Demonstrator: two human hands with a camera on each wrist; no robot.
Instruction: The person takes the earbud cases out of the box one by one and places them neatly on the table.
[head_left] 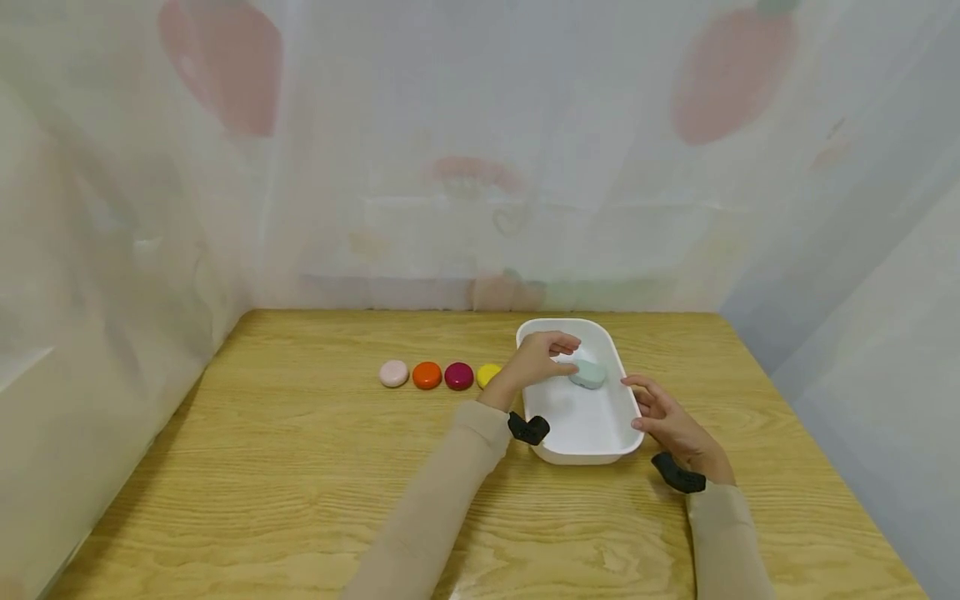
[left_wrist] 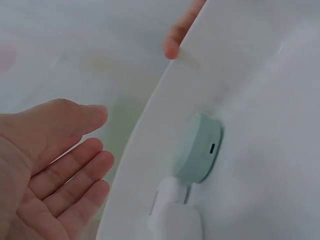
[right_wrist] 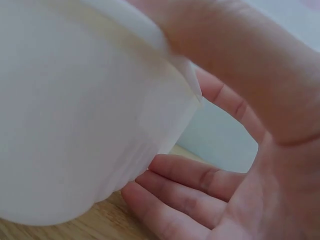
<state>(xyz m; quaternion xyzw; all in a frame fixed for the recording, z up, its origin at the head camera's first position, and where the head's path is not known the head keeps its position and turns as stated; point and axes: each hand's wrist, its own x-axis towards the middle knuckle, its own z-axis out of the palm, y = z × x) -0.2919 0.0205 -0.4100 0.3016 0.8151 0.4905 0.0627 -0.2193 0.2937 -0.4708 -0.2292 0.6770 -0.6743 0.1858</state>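
A white plastic tray (head_left: pixel 581 429) with a raised rim stands right of centre on the table. In it lies a mint-green rounded case (head_left: pixel 588 374), which shows a small dark slot in the left wrist view. White rounded objects (left_wrist: pixel 177 222) lie beside that case. Over the tray's left side hovers my left hand (head_left: pixel 536 360), thumb and fingers apart, holding nothing. My right hand (head_left: pixel 675 425) grips the tray's right edge, thumb at the rim and other fingers against the outer wall.
Left of the tray runs a row of round glossy pieces: pale pink (head_left: pixel 393 373), orange (head_left: pixel 427 375), magenta (head_left: pixel 459 376) and yellow (head_left: pixel 488 375), the last partly hidden by my left arm. A patterned curtain (head_left: pixel 465 242) hangs behind the wooden table (head_left: pixel 300 467).
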